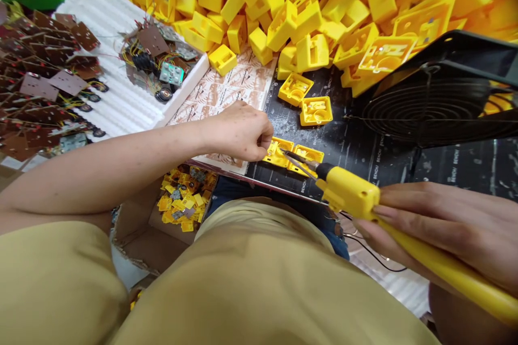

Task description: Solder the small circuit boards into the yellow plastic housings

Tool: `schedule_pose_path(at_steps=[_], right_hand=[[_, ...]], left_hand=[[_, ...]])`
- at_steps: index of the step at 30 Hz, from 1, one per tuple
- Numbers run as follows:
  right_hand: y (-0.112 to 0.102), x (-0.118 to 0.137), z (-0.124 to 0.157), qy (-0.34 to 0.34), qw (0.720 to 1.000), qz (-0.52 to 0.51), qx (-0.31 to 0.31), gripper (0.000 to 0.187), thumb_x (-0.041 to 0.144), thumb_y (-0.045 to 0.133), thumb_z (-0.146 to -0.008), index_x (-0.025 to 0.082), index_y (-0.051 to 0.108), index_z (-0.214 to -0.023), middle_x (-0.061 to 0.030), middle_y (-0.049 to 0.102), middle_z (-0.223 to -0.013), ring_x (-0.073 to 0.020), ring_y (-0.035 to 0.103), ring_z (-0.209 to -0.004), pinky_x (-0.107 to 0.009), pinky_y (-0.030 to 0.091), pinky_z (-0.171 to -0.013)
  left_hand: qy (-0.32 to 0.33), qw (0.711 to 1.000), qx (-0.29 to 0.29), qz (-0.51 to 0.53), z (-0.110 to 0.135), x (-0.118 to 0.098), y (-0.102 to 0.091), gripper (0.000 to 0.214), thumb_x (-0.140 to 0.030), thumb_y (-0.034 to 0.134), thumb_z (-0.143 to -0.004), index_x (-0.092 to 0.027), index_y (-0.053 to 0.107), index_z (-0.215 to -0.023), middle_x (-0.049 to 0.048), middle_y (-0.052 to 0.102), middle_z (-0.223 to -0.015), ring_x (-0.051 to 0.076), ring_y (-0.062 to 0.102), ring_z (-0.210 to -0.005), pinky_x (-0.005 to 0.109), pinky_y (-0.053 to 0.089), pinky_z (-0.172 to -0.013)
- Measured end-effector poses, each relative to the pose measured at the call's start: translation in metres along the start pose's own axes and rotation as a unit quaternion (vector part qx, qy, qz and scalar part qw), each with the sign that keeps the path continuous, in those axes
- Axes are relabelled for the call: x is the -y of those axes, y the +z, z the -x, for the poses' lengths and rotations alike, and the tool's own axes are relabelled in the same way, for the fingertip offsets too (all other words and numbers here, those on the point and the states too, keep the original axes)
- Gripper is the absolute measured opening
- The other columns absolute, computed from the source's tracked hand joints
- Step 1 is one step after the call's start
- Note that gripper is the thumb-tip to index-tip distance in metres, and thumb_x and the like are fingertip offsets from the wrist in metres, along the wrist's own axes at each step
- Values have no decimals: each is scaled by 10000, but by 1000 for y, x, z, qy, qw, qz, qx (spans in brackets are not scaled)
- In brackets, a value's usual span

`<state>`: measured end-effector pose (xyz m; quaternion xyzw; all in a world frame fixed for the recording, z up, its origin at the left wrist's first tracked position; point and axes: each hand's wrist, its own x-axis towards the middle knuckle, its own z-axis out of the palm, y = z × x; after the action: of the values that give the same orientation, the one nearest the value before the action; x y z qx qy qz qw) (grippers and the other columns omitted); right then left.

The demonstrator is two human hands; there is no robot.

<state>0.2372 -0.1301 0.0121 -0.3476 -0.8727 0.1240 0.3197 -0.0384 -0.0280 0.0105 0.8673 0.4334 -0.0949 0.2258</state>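
Observation:
In my right hand (pixel 441 226) is a yellow soldering iron (pixel 352 188), its thin tip pointing left into a small open yellow plastic case (pixel 279 152). A thin metal tube runs beside the tip. My left hand (pixel 246 132) is closed at the left edge of that case, fingertips curled down and mostly hidden, so what they pinch does not show. A second open yellow case (pixel 309 156) sits right beside the first, partly behind the iron. Two more open cases, an upper one (pixel 295 89) and a lower one (pixel 316 111), lie farther back on the dark bench sheet.
Yellow cases (pixel 259 5) are heaped along the back. A black fan (pixel 441 91) stands at right. White foam (pixel 133 97) at left bears brown circuit boards (pixel 44 64) and wired speakers (pixel 164 94). Below the bench edge, a cardboard box (pixel 141 240) holds yellow parts (pixel 186 199).

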Motion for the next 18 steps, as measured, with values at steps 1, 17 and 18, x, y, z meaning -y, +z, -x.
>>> schedule_pose_path(at_steps=[1, 17, 18], right_hand=[[0, 1, 1, -6, 1000, -6, 5, 232, 137, 780, -803, 243, 610, -920, -4, 695, -765, -137, 688, -694, -259, 579, -644], [-6, -31, -1, -137, 989, -37, 32, 283, 241, 825, -785, 225, 673, -1024, 0, 707, -815, -90, 664, -694, -179, 540, -581], [-5, -28, 3, -74, 996, -35, 19, 232, 237, 814, -798, 248, 677, -985, 6, 706, -814, -88, 657, -686, -185, 524, -572]], left_hand=[[2, 1000, -1, 1, 0, 0, 0, 99, -207, 619, -695, -228, 705, -649, -17, 694, -662, 168, 630, -689, 363, 461, -901], [-13, 996, 75, -40, -5, -9, -9, 160, -237, 606, -740, -198, 751, -798, 33, 730, -781, 173, 630, -728, 295, 390, -701], [-14, 996, 76, -40, -5, -9, -9, 156, -235, 605, -741, -197, 747, -793, 34, 729, -781, 173, 627, -721, 297, 384, -692]])
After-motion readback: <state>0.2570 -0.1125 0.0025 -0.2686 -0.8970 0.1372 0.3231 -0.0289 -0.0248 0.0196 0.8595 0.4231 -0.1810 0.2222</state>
